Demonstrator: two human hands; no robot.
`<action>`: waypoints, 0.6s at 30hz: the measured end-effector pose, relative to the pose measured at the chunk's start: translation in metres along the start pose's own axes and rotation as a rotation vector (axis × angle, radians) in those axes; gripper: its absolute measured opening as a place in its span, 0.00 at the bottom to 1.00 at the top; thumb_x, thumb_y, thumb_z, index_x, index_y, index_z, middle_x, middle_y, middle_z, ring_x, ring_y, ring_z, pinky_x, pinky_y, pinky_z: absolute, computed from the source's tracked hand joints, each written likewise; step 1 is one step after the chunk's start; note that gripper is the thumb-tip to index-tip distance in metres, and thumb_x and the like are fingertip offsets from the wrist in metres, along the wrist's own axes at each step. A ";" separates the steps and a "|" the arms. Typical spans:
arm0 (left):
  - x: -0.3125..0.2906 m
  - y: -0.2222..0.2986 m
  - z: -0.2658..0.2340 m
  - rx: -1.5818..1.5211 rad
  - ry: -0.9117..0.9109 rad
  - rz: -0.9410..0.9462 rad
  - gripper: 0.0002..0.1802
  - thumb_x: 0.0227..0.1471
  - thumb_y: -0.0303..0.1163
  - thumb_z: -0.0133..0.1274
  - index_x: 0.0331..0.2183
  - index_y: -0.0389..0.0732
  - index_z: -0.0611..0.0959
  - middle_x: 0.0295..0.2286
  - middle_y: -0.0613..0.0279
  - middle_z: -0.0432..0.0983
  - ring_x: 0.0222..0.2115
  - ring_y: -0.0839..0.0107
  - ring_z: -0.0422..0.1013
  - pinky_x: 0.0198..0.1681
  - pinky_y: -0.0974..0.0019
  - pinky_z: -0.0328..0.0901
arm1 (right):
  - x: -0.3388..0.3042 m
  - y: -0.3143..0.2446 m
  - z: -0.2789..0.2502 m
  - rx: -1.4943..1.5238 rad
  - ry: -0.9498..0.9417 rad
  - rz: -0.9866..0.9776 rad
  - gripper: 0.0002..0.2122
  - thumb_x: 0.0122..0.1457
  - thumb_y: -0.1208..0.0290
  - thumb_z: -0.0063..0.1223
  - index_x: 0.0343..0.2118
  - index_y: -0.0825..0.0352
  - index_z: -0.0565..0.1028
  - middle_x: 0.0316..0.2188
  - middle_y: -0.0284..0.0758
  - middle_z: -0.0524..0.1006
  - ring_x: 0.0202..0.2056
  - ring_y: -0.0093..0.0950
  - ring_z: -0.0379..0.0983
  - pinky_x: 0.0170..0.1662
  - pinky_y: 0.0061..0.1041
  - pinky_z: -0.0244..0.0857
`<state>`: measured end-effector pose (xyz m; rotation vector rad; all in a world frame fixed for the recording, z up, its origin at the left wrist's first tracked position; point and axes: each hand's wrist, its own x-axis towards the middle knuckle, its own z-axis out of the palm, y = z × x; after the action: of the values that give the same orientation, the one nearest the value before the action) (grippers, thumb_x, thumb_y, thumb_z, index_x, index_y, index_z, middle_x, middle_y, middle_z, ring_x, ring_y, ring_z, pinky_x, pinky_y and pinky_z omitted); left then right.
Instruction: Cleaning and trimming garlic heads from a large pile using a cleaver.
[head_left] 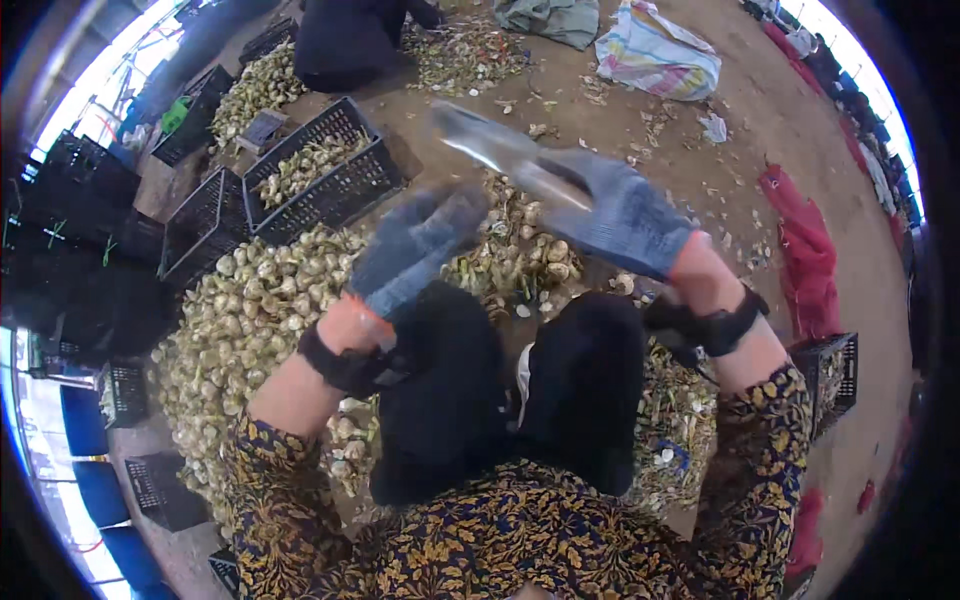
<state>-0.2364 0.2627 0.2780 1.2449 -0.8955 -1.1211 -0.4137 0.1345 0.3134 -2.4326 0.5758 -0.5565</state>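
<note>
My right hand (625, 212), in a grey-blue knit glove, is closed on a long metal tool (530, 172). The tool looks like shears, but motion smears its shape; its far end points up and left. My left hand (420, 240), gloved alike, is held over the near edge of the garlic, left of the tool. Its fingers are blurred, and I cannot make out whether anything is in them. Below and between the hands lie loose garlic bulbs (530, 250) with stems. A large heap of garlic bulbs (265, 310) spreads at my left.
Black plastic crates (325, 185) stand beyond the heap, one partly filled with garlic. Trimmings (670, 410) lie beside my right leg. A red mesh sack (802, 250) is on the right, a white woven sack (660, 55) far off. A dark-clothed person (350, 45) sits at the back.
</note>
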 end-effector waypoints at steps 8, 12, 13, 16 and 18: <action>0.020 -0.032 -0.003 -0.630 0.121 -0.078 0.18 0.52 0.40 0.41 0.42 0.40 0.69 0.37 0.62 0.68 0.37 0.72 0.65 0.42 0.68 0.61 | 0.036 -0.030 0.063 0.083 -0.052 -0.142 0.20 0.43 0.64 0.51 0.40 0.68 0.68 0.32 0.48 0.71 0.35 0.40 0.69 0.38 0.28 0.63; 0.009 -0.032 -0.054 -0.589 0.377 -0.183 0.22 0.48 0.45 0.46 0.35 0.34 0.71 0.31 0.57 0.71 0.32 0.65 0.68 0.37 0.65 0.65 | 0.040 0.028 0.065 0.386 -0.109 0.126 0.22 0.46 0.58 0.49 0.40 0.70 0.68 0.35 0.46 0.72 0.37 0.36 0.70 0.40 0.27 0.62; 0.009 -0.029 -0.069 -0.605 0.399 -0.176 0.21 0.47 0.45 0.47 0.33 0.34 0.71 0.29 0.57 0.71 0.31 0.66 0.68 0.35 0.66 0.65 | 0.041 0.060 0.070 0.364 -0.082 0.185 0.23 0.47 0.55 0.48 0.40 0.70 0.68 0.36 0.45 0.72 0.38 0.35 0.70 0.41 0.27 0.62; 0.009 -0.035 -0.103 -0.751 0.515 -0.223 0.18 0.47 0.43 0.48 0.31 0.35 0.72 0.27 0.57 0.71 0.29 0.66 0.68 0.32 0.68 0.65 | 0.027 0.139 0.085 0.048 -0.193 0.381 0.22 0.47 0.55 0.46 0.39 0.68 0.69 0.36 0.45 0.72 0.38 0.38 0.69 0.42 0.30 0.61; 0.017 -0.035 -0.096 -0.716 0.604 -0.237 0.17 0.47 0.43 0.47 0.30 0.37 0.73 0.27 0.58 0.72 0.28 0.67 0.68 0.32 0.70 0.65 | 0.010 0.188 0.106 -0.163 -0.312 0.432 0.20 0.47 0.56 0.45 0.39 0.66 0.70 0.36 0.45 0.71 0.37 0.39 0.69 0.42 0.31 0.61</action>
<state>-0.1452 0.2716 0.2294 0.9915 0.1211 -1.0225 -0.4036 0.0347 0.1217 -2.3711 1.0025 0.0496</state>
